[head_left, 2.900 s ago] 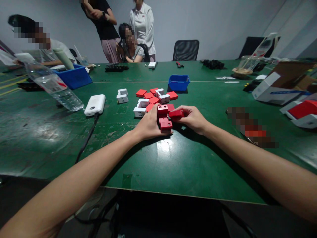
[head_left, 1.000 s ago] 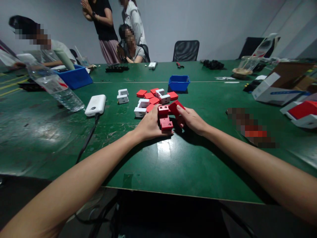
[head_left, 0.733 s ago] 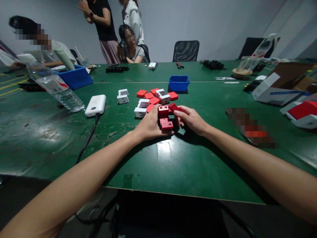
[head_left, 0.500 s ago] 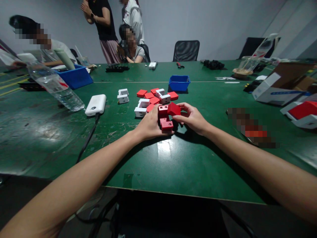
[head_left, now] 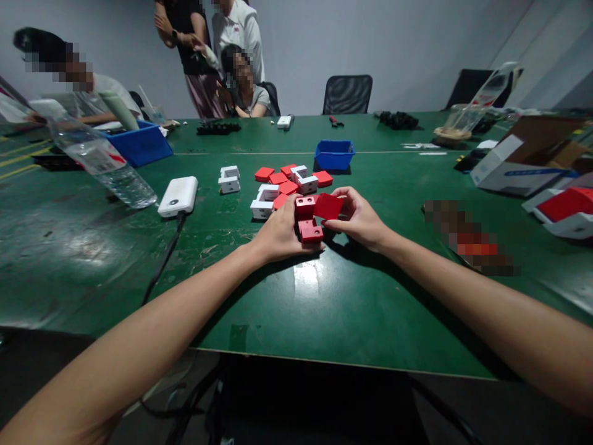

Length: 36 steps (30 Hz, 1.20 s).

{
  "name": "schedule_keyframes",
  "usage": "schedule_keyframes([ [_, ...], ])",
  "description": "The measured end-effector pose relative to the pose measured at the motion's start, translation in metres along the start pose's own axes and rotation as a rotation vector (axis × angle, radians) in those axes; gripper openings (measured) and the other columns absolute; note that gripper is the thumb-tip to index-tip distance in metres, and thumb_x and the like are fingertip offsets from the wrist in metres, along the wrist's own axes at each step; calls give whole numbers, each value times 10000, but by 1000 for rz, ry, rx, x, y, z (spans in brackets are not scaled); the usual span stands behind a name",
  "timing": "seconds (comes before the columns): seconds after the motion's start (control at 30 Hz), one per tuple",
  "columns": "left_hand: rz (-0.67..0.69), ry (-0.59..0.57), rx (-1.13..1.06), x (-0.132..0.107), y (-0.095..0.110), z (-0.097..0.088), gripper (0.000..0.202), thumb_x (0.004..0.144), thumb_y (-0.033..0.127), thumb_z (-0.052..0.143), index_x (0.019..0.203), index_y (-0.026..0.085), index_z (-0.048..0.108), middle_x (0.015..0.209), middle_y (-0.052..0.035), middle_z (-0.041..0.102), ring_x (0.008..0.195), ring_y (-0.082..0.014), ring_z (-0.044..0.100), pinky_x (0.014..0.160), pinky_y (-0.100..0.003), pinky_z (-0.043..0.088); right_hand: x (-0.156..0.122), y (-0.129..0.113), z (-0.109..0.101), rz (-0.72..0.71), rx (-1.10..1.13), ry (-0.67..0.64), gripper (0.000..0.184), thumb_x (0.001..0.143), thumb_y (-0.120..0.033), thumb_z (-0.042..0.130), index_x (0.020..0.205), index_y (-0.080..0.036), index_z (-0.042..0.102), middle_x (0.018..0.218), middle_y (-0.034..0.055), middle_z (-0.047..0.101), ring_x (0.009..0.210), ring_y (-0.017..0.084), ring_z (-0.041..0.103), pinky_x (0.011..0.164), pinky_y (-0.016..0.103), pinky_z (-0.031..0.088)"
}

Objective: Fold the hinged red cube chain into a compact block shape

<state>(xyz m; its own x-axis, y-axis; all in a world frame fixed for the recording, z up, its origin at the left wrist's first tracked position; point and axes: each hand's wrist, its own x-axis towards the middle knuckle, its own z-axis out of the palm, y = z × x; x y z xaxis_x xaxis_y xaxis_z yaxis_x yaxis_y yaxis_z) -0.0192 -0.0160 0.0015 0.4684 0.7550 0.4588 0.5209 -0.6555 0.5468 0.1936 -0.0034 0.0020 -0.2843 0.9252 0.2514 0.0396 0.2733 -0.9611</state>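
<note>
My left hand (head_left: 281, 232) is closed around a red U-shaped block with round holes (head_left: 310, 231), its open side facing right. Between the thumb and fingers of my right hand (head_left: 359, 217) is a flat-faced red block (head_left: 328, 206), tilted beside the U-shaped one. Whether the two blocks touch is hard to see. Just beyond my hands lie several loose red blocks (head_left: 289, 187), together with white U-shaped blocks (head_left: 263, 209). Another white U-shaped block (head_left: 229, 180) sits apart to the left.
A white power bank (head_left: 178, 196) with a black cable and a tilted water bottle (head_left: 106, 164) are on the left. A small blue bin (head_left: 334, 155) stands beyond the blocks. On the right are a blurred flat object (head_left: 467, 238) and an opened box (head_left: 504, 167). Other people are across the table.
The red block in my right hand has turned, so a broader flat face shows, and shifted slightly right. My left hand keeps its grip. A standing person behind has moved an arm.
</note>
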Motion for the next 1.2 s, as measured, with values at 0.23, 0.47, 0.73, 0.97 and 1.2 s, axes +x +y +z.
schedule_keyframes([
  [0.23, -14, -7, -2, 0, 0, 0, 948, 584, 506, 865, 1311, 170, 358, 1275, -190, 575, 1183, -353, 591, 1001, -540, 491, -2, 2, 4, -112, -175, -17, 528, 618, -263, 768, 1019, -240, 425, 907, -4, 572, 742, 153, 583, 654, 286, 481],
  [0.47, -12, -4, -1, 0, -1, 0, 971, 579, 522, 863, 1329, 176, 351, 1284, -190, 571, 1186, -358, 586, 998, -540, 491, -7, 1, 7, -490, -672, 92, 428, 678, -137, 628, 1075, -236, 502, 1032, 59, 615, 866, 205, 592, 659, 307, 473],
  [0.73, -6, 2, 20, 0, 0, 1, 972, 585, 510, 863, 1331, 164, 345, 1285, -194, 560, 1166, -355, 590, 981, -537, 501, -8, 7, 5, -591, -907, 168, 322, 771, -147, 614, 1070, -236, 534, 1067, 93, 596, 934, 256, 595, 748, 386, 539],
  [0.97, -11, 5, 18, 0, -1, 1, 980, 578, 508, 867, 1336, 174, 344, 1279, -187, 561, 1161, -352, 597, 984, -538, 502, -8, 3, 2, -615, -989, 168, 388, 762, -211, 655, 1136, -230, 556, 1129, 116, 558, 1020, 292, 575, 835, 449, 543],
  [1.2, 25, 22, 28, -1, 0, 1, 954, 607, 497, 857, 1350, 187, 346, 1295, -172, 558, 1201, -348, 580, 1011, -522, 492, -6, 4, 0, -533, -950, 95, 363, 731, -229, 677, 1082, -193, 595, 1030, 120, 609, 984, 297, 589, 864, 460, 525],
])
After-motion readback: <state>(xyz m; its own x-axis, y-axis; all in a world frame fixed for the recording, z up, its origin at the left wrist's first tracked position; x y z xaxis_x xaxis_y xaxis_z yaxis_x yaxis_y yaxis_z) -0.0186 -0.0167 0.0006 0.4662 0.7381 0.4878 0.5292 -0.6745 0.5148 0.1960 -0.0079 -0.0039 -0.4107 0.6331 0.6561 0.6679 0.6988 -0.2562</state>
